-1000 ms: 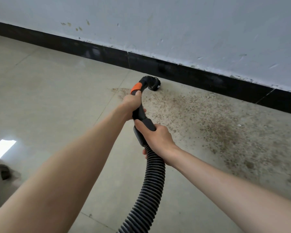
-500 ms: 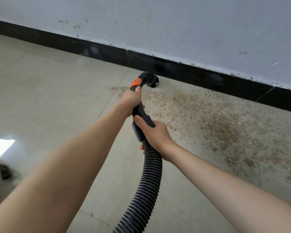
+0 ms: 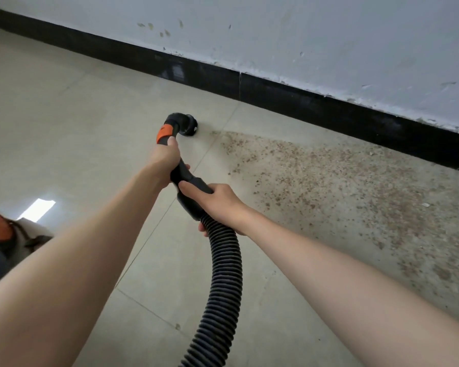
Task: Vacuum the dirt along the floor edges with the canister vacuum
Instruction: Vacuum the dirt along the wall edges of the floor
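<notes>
Swinging left since the earlier frames, one round black plastic nozzle (image 3: 188,125) is now sitting on clean beige tile at 10 o'clock of the brown gritty dirt patch (image 3: 337,192). Left hand (image 3: 166,158) fingers are wrapping the orange-collared handle (image 3: 163,135); right hand (image 3: 214,197) fingers are curling round the one ribbed black hose (image 3: 223,276). Open floor is lying leftward; the black baseboard (image 3: 289,96) is edging 12 o'clock.

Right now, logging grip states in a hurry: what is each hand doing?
Left hand: grips the vacuum handle below its orange collar.
Right hand: grips the handle where the hose begins.
</notes>
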Tool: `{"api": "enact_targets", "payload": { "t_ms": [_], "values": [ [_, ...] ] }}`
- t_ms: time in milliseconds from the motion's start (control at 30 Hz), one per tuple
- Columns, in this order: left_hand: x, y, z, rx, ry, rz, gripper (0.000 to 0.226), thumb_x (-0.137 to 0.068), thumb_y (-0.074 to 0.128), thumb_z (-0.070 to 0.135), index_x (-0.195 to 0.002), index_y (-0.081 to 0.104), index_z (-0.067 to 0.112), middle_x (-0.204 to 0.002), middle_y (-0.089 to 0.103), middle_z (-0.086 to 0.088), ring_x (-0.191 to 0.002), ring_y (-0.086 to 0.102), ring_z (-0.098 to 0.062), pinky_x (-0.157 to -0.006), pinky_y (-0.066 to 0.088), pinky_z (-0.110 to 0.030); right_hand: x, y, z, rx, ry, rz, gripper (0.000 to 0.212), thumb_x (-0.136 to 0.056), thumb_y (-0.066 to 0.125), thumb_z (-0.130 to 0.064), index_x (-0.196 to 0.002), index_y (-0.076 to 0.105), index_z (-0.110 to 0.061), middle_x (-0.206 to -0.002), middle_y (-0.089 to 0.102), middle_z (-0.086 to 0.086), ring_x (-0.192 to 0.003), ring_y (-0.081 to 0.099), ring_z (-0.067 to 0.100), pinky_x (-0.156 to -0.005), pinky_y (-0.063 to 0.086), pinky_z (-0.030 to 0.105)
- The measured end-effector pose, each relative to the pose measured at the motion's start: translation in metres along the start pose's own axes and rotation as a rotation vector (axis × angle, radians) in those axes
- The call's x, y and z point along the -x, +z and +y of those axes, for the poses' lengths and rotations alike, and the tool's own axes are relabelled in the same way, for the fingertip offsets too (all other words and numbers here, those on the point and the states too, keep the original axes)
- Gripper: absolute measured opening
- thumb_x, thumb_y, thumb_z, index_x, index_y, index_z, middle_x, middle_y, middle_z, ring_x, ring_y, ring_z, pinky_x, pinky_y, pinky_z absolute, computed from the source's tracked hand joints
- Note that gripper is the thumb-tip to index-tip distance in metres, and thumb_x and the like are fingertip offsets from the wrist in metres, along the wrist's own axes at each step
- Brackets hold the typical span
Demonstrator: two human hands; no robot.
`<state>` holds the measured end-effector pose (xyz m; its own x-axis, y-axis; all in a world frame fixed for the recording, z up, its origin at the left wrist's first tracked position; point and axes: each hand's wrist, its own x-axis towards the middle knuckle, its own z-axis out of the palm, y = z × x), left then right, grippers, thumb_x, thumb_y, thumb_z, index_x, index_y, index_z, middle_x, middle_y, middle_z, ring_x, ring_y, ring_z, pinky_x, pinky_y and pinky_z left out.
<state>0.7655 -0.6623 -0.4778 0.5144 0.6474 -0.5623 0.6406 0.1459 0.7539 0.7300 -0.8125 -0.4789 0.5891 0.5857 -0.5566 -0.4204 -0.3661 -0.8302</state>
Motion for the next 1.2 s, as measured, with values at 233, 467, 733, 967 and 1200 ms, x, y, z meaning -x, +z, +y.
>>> {"api": "enact_targets", "payload": {
  "t_ms": [233, 467, 733, 967, 1200],
  "values": [
    [0.029, 0.01, -0.003, 0.008, -0.058, -0.033, 0.045, -0.101, 0.031, 0.035, -0.129, 0.036, 0.001, -0.087, 0.061, -0.014, -0.064, 0.06, -0.017, -0.048, 0.043, -0.03, 0.022, -0.01, 0.007, 0.031, 0.002, 0.018, 0.048, -0.084, 0.068, -0.055, -0.091, 0.054, -0.009, -0.07, 0.058, 0.01, -0.047, 0.059, 0.021, -0.049, 0.052, 0.031],
    [0.062, 0.057, 0.007, -0.057, -0.051, -0.118, 0.048, -0.101, 0.031, 0.036, -0.135, 0.033, 0.002, -0.086, 0.054, -0.01, -0.06, 0.055, -0.018, -0.047, 0.044, -0.03, 0.052, -0.045, 0.016, -0.012, 0.013, 0.114, 0.048, -0.084, 0.068, -0.054, -0.086, 0.054, -0.008, -0.066, 0.057, 0.008, -0.044, 0.058, 0.02, -0.049, 0.05, 0.031],
    [0.099, 0.11, -0.001, -0.101, -0.017, -0.257, 0.048, -0.102, 0.031, 0.037, -0.136, 0.034, 0.002, -0.1, 0.055, -0.014, -0.059, 0.054, -0.018, -0.047, 0.045, -0.028, 0.092, -0.076, 0.042, -0.044, 0.048, 0.262, 0.044, -0.084, 0.066, -0.054, -0.085, 0.054, -0.012, -0.067, 0.058, 0.006, -0.042, 0.058, 0.018, -0.045, 0.048, 0.026],
    [0.124, 0.155, -0.008, -0.229, 0.065, -0.34, 0.036, -0.101, 0.034, 0.037, -0.109, 0.041, 0.003, -0.074, 0.053, -0.01, -0.058, 0.057, -0.021, -0.071, 0.056, -0.038, 0.124, -0.096, 0.067, -0.18, 0.035, 0.375, 0.041, -0.087, 0.066, -0.05, -0.083, 0.053, -0.011, -0.069, 0.057, 0.008, -0.043, 0.057, 0.019, -0.046, 0.05, 0.027],
    [0.12, 0.163, 0.001, -0.331, 0.176, -0.357, 0.035, -0.102, 0.033, 0.037, -0.109, 0.041, 0.004, -0.074, 0.055, -0.008, -0.051, 0.057, -0.016, -0.037, 0.043, -0.02, 0.113, -0.098, 0.062, -0.244, -0.002, 0.401, 0.039, -0.088, 0.066, -0.046, -0.081, 0.053, -0.011, -0.07, 0.057, 0.009, -0.041, 0.056, 0.019, -0.043, 0.048, 0.026]
  ]
}}
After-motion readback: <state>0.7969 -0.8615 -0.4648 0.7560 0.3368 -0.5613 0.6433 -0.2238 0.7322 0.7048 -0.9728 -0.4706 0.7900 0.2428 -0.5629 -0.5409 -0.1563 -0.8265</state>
